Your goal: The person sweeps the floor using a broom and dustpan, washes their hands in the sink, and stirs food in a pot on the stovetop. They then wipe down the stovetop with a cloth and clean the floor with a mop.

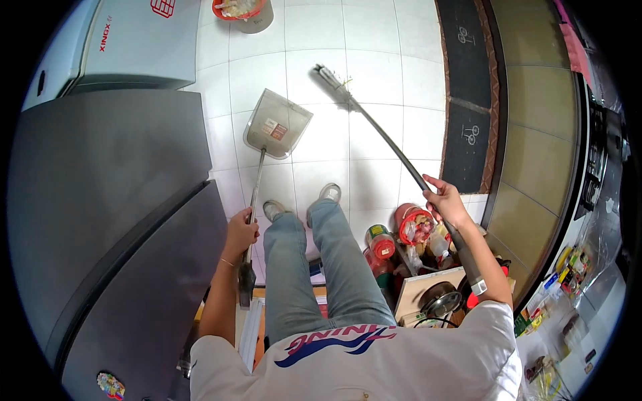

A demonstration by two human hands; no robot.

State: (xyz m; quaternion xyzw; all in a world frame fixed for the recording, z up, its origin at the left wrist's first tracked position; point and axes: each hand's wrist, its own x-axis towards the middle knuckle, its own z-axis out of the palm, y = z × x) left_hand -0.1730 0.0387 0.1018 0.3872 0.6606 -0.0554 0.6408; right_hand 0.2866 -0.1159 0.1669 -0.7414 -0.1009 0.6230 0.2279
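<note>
My left hand (pixel 242 231) is closed round the long handle of a dustpan (pixel 278 124). The pale, see-through pan with a label on it rests on the white tiles in front of my feet. In my right hand (pixel 446 201) is the dark pole of a broom (pixel 388 140); the fingers are curled round it, the index finger stretched along it. The broom's head (pixel 332 78) is at the far end, right of the dustpan and apart from it, with some strands caught near its neck. Whether the head touches the floor I cannot tell.
A grey refrigerator (pixel 114 194) stands on the left, a white appliance (pixel 140 43) beyond it. At the top is a bin with a red rim (pixel 239 8). A dark mat (pixel 466 134) lies along the right cabinets. Jars (pixel 380 242), a red basket (pixel 416 226) and pots (pixel 441 299) crowd near my right leg.
</note>
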